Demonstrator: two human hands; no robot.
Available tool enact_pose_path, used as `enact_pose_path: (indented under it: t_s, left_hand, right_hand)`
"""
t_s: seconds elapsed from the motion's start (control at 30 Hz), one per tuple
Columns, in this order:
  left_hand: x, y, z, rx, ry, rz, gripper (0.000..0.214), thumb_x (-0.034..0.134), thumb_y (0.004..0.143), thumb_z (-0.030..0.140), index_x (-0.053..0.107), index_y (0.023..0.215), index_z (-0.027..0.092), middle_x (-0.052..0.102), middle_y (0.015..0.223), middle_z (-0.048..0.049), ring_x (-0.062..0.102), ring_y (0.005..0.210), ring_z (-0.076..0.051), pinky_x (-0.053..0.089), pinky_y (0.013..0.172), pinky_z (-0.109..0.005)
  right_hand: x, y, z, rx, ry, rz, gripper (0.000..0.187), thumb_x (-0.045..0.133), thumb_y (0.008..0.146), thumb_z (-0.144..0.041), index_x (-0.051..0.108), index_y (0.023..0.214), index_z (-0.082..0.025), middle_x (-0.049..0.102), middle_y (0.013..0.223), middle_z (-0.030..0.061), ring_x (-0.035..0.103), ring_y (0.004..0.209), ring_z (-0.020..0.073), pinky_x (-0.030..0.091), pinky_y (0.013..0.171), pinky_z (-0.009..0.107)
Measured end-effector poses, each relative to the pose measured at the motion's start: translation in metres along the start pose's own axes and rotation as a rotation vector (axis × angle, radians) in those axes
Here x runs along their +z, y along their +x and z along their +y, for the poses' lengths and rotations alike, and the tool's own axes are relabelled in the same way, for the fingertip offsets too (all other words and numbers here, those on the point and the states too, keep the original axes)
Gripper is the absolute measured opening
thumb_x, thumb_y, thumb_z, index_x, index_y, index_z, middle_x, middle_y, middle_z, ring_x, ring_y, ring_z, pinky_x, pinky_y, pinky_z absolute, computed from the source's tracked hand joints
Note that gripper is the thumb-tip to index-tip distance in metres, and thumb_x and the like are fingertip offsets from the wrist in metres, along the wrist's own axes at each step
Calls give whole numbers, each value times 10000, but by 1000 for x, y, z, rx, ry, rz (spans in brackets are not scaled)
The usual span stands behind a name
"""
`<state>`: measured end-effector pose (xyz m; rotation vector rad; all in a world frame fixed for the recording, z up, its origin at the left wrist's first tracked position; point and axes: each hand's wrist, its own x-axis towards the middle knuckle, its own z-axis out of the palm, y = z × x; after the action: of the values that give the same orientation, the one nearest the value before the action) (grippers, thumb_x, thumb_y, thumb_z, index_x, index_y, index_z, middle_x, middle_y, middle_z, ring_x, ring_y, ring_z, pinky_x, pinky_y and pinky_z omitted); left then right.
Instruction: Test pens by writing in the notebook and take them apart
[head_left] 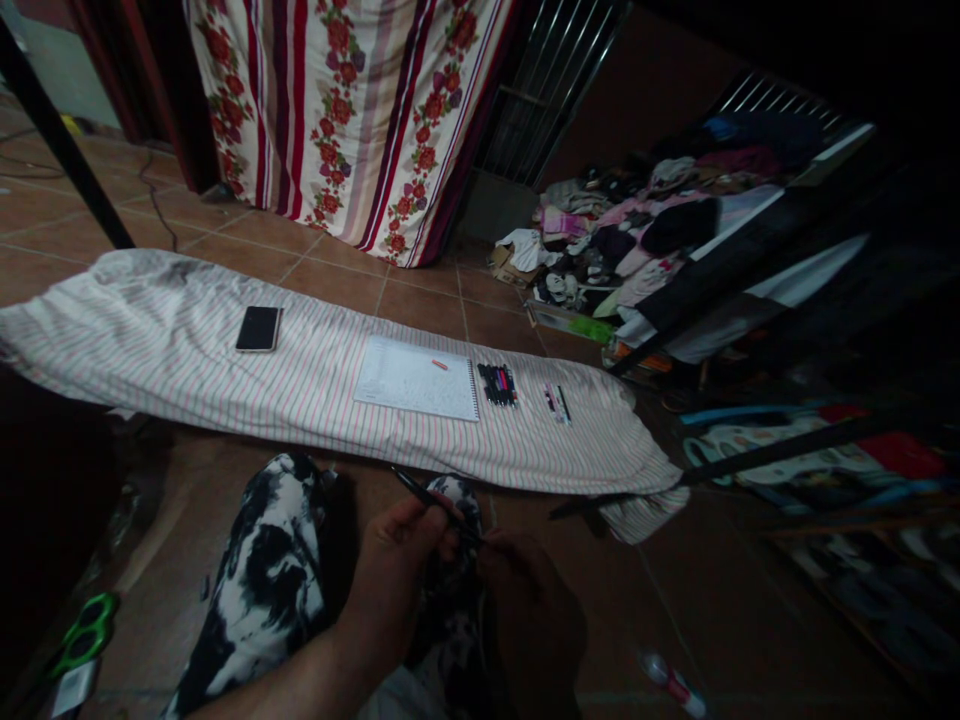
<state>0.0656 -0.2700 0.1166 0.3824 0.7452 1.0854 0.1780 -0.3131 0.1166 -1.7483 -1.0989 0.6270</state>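
Note:
My left hand (401,555) and my right hand (529,600) meet low in the view over my knees, which are in black-and-white patterned trousers (262,570). Both pinch a thin dark pen (431,498) that slants up to the left; the left fingers close around its middle, the right fingers close on its lower end. Ahead on the floor lies a long striped cloth (187,350) with a white spiral notebook (416,380), a small red piece (439,364) on it, a bunch of dark pens (497,384), a few more pens (557,402) and a black phone (259,328).
A floral curtain (352,110) hangs at the back. Heaped clothes (622,240) lie at the right beside a dark bed frame (750,250). Green-handled scissors (86,630) sit at lower left, a small bottle (671,683) at lower right. Tiled floor (420,300) lies beyond the cloth.

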Motion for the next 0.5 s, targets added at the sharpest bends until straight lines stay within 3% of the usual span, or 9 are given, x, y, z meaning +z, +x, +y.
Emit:
enact_pose_path:
  t_s: [0.17,0.27,0.4,0.5]
  left_hand:
    - [-2,4,-4,-86,-157,28,224,763,602,294,647,683,120,568,600,18,464,554,-66,379,556,-176]
    - [-4,5,-5,-121,-178,43,213,762,610,280,628,651,119,553,597,22,463,566,-62,384,572,-172]
    - [-6,4,-5,-83,-150,-5,222,745,636,300,637,717,124,546,585,24,462,551,-72,382,554,-187]
    - [-6,2,-5,-67,-119,-35,234,731,651,315,639,755,128,535,563,27,454,530,-82,368,534,-201]
  right_hand:
    - [-2,4,5,-159,-108,-23,101,593,742,-294,679,742,-241,684,765,12,620,729,174,480,690,254]
    - [-1,7,9,-182,-98,-47,92,612,727,-297,682,742,-238,693,797,23,626,770,184,483,726,271]
    - [3,8,2,45,107,-68,108,619,713,-305,628,722,-198,624,609,-5,577,582,147,460,563,238]
    - [6,7,-7,258,387,-190,178,644,698,-349,581,734,-186,582,566,-20,504,484,113,409,470,215]
